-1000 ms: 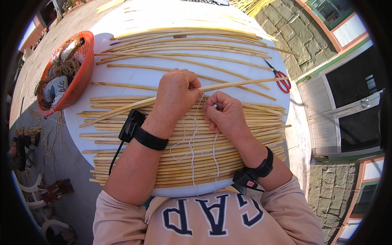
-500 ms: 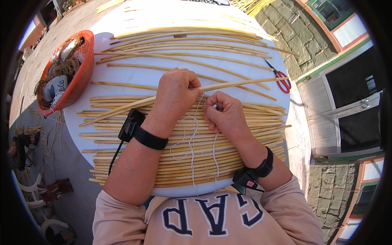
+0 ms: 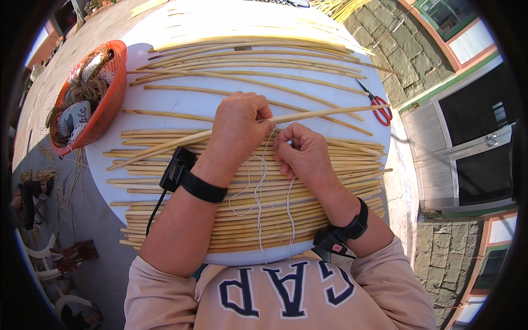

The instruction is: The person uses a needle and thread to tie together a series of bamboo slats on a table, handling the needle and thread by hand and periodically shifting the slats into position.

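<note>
My left hand (image 3: 240,124) is closed on a long pale stick (image 3: 319,112), pinching it with white thread (image 3: 258,192) hanging at the fingertips. Just right of it, my right hand (image 3: 300,151) is closed round a small light, shiny item (image 3: 288,144), too small to make out, with the thread running through its fingers and hanging down over the sticks. Beneath both hands lie rows of pale round sticks (image 3: 253,223), side by side across the white table (image 3: 107,181). Black bands with small devices are strapped on both my forearms.
More loose sticks (image 3: 231,55) lie across the far half of the table. Red-handled scissors (image 3: 379,109) lie at the right edge. An orange basket (image 3: 110,110) of stringy material and wrapped bundles stands at the left. Chairs sit on the ground below left; a paneled door is at the right.
</note>
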A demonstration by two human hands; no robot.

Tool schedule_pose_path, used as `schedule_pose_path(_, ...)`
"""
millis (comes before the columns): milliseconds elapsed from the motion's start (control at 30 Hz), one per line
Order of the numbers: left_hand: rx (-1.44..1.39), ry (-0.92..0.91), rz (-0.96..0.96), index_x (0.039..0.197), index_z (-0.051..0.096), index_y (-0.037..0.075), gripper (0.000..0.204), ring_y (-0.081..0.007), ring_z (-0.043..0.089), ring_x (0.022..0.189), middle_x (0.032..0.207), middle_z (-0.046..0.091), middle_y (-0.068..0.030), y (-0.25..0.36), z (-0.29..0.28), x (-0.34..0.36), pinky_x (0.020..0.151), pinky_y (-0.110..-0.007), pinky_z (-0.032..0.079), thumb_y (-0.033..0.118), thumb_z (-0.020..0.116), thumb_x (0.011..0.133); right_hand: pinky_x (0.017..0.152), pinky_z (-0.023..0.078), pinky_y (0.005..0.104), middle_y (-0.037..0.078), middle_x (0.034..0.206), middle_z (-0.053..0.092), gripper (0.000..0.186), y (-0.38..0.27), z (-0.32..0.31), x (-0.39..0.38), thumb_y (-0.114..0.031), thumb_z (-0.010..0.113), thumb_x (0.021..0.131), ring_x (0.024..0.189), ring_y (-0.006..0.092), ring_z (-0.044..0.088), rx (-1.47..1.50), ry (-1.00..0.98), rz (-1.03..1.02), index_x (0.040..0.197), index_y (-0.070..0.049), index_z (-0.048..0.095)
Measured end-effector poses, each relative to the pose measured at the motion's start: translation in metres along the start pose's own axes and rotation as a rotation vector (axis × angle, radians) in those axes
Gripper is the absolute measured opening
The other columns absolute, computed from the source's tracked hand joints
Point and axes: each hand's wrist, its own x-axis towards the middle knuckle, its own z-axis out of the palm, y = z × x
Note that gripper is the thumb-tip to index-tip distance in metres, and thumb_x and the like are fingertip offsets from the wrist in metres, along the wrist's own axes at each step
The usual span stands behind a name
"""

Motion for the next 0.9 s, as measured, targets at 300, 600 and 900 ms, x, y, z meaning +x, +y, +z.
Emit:
schedule_pose_path(300,0.033,0.023,0.035,0.067,0.062,-0.001,0.013,-0.0188,0.055,0.06,0.064,0.058,-0.0089,0.0025,0.0008,-0.0001,0.056,-0.03,0.046,0.0,0.074,0.062,0.042,0.045,0.0195,0.004,0.071,0.061,0.006,0.003,0.0039,0.0003,-0.008,0.059,0.089,0.052,0.0068,0.058,-0.003,0.016,-0.037,0.091,-0.003,0.056)
schedule_pose_path(600,-0.014,0.004,-0.03,0.069,0.063,-0.001,0.013,-0.0165,0.056,0.059,0.065,0.06,-0.0085,0.0021,-0.0001,-0.0006,0.055,-0.028,0.046,0.001,0.075,0.063,0.042,0.044,0.0182,0.003,0.072,0.06,0.005,0.0031,0.0038,-0.0005,-0.007,0.058,0.09,0.053,0.0056,0.057,-0.037,0.017,-0.055,0.092,-0.003,0.056)
schedule_pose_path(900,-0.003,0.013,-0.001,0.07,0.064,-0.001,0.012,-0.0163,0.057,0.059,0.065,0.061,-0.0088,0.0005,-0.0007,0.0001,0.055,-0.028,0.047,0.001,0.075,0.064,0.042,0.044,0.0185,0.003,0.072,0.06,0.005,0.0026,0.0034,-0.0011,-0.006,0.057,0.09,0.053,0.0059,0.057,-0.049,0.005,-0.041,0.093,-0.003,0.056)
